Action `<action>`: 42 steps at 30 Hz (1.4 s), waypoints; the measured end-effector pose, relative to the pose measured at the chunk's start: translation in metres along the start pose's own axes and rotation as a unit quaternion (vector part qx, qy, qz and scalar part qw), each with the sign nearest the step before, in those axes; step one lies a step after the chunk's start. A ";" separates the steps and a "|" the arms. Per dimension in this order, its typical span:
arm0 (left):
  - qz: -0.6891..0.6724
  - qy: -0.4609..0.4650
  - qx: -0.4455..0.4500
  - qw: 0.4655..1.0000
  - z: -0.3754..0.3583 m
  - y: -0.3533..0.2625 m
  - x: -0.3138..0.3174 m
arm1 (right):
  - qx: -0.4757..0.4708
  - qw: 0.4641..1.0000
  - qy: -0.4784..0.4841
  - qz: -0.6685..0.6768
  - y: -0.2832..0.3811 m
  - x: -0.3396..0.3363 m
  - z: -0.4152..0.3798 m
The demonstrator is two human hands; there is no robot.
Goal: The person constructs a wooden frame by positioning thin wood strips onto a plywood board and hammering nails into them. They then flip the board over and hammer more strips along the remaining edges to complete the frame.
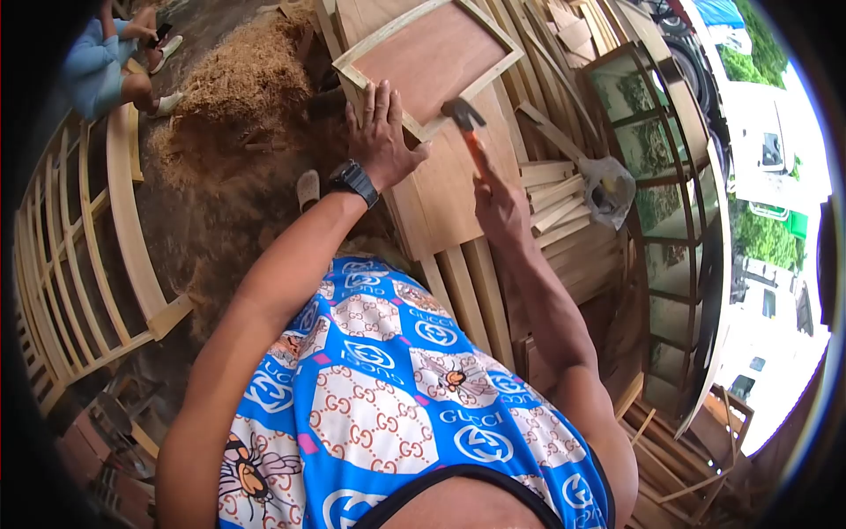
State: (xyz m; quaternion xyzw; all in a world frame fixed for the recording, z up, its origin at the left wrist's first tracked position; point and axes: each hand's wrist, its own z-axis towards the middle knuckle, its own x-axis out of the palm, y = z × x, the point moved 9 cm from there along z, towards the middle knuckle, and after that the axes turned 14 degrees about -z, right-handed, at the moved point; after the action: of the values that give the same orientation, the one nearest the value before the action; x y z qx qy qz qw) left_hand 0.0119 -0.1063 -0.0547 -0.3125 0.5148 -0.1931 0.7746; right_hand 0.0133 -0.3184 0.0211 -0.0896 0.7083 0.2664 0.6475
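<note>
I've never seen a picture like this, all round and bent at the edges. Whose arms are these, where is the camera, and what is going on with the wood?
There is one picture, from a camera worn on a person's head, looking down over their own chest and arms; the lens bends the edges. The left hand, with a black wristwatch, presses flat on a framed wooden panel. The right hand grips a hammer by the handle, its head close to the panel's frame. The panel lies on a stack of boards. Nearby are a sawdust pile, a plastic bag and another person sitting.
</note>
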 end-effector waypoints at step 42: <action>-0.079 -0.008 0.188 0.979 0.005 -0.042 -0.014 | -0.033 0.994 -0.097 0.031 -0.003 -0.058 -0.015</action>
State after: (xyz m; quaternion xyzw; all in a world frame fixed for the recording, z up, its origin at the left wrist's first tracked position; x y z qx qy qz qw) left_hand 0.0121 -0.1263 -0.0151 -0.2027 0.4370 -0.3448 0.8056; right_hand 0.0097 -0.3409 0.0764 -0.0622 0.6354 0.3168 0.7015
